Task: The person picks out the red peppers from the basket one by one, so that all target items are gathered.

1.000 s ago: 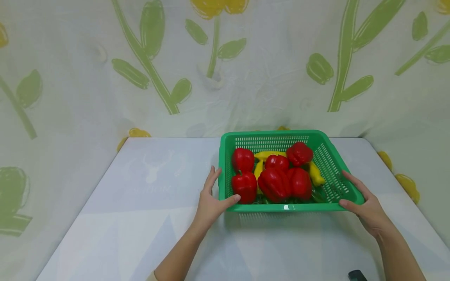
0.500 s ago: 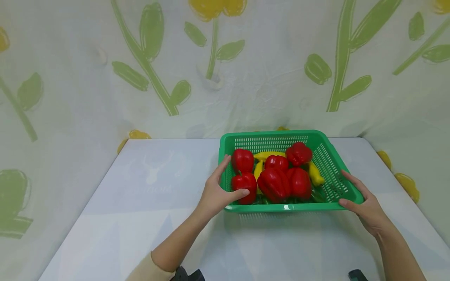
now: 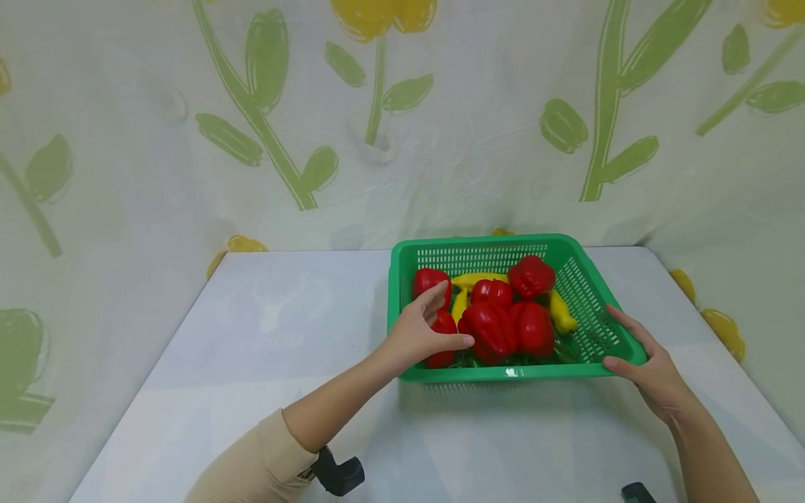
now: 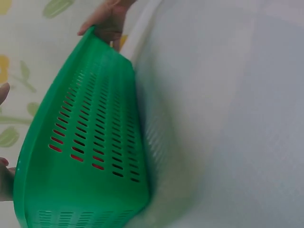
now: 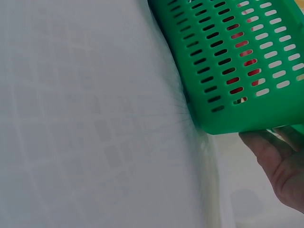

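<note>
A green plastic basket (image 3: 503, 373) with slotted walls stands on the white table in the head view. Several red bell peppers (image 3: 534, 328) lie in it, among long yellow vegetables or fruits (image 3: 562, 314) and some green pieces near the bottom. My left hand (image 3: 418, 337) hovers over the basket's left part, thumb and fingers spread, partly covering two red peppers; it holds nothing. At the front right corner my right hand (image 3: 654, 377) grips the basket, thumb on the rim and fingers along the side. The right wrist view shows that hand's fingers (image 5: 268, 154) against the basket's outer wall.
The white table (image 3: 264, 349) extends left and in front of the basket. Behind it hangs a pale cloth (image 3: 465, 140) printed with plants. A black wrist device (image 3: 339, 475) sits on the left forearm; another dark piece (image 3: 638, 492) shows at the bottom right.
My left hand has left the basket's left rim and moved right, in over the red peppers. The right hand keeps its grip at the corner, and the basket stays in place.
</note>
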The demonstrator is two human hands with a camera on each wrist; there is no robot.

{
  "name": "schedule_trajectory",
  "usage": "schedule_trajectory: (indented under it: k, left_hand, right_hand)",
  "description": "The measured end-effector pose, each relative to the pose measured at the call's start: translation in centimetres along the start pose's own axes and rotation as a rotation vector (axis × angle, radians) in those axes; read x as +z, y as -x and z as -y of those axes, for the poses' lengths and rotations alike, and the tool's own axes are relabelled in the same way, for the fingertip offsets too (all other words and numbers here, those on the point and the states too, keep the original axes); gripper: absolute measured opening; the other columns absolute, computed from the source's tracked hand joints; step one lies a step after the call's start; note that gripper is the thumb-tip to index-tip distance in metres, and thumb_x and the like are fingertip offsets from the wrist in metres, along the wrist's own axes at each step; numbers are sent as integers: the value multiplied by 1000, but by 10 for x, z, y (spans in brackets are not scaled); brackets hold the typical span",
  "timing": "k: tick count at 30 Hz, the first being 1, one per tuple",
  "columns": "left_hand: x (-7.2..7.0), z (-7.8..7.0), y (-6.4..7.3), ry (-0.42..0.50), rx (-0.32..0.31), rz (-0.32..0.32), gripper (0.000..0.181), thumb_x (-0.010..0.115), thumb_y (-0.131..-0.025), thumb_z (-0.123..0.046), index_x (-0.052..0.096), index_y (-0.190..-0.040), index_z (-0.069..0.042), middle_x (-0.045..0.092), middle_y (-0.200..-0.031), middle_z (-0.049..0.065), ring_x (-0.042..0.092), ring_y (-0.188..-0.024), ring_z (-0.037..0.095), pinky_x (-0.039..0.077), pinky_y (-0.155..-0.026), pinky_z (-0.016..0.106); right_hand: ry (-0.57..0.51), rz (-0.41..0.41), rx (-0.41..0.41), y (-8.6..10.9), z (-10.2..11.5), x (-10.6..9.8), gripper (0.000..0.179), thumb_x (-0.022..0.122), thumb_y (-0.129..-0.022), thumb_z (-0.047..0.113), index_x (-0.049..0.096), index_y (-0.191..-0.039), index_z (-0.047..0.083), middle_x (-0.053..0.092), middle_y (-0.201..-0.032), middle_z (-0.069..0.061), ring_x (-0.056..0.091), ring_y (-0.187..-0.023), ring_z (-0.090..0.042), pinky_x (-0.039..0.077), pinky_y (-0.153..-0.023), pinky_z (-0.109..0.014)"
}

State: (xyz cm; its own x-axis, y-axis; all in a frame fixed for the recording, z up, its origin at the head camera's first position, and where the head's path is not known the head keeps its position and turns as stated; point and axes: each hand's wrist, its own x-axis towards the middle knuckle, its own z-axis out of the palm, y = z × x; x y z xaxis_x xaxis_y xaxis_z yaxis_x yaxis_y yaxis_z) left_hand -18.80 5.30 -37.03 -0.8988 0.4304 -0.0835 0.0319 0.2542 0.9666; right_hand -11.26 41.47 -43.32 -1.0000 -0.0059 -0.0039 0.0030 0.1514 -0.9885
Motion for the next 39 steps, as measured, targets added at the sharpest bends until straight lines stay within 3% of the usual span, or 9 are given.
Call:
schedule_trajectory:
  k: [9, 14, 22, 30, 39]
  left_hand:
    - [20, -4, -16, -124, -45, 58, 94, 83, -69, -30, 32, -147, -19, 42, -145, 2, 40, -132, 24, 55, -84, 40]
    - [33, -3, -23, -190, -60, 40, 96, 83, -68, -33, 32, -147, -20, 50, -135, 0, 46, -123, 21, 56, -79, 37]
    - [47, 0, -33, -247, -50, 16, 95, 83, -68, -33, 33, -147, -19, 49, -135, 0, 47, -120, 19, 56, -78, 35]
    - [54, 1, -38, -264, -100, -3, 89, 83, -70, -32, 37, -144, -17, 50, -133, 2, 47, -119, 20, 56, -77, 35]
    - [55, -4, -37, -244, -71, 19, 72, 84, -69, -23, 47, -131, -21, 55, -124, 1, 51, -112, 19, 56, -74, 32]
  right_hand:
    - [-11, 5, -7, 1, -2, 1, 73, 56, -92, 2, 24, -150, 33, 18, -146, 6, 40, -108, 4, 44, -81, -6]
    - [-7, 9, -12, 0, -1, 2, 73, 56, -91, 2, 24, -150, 32, 18, -146, 6, 40, -108, 3, 44, -81, -7]
    - [8, 8, -2, 1, 1, 2, 72, 57, -92, 5, 24, -150, 32, 15, -147, 3, 38, -108, 1, 44, -81, -7]
    - [-18, 12, -9, 0, 0, 1, 71, 56, -92, 5, 24, -150, 31, 16, -147, 2, 39, -108, 2, 44, -81, -7]
    - [-32, 11, 14, 0, -1, 0, 71, 57, -92, 7, 23, -150, 33, 13, -147, 0, 42, -106, 3, 46, -81, -8]
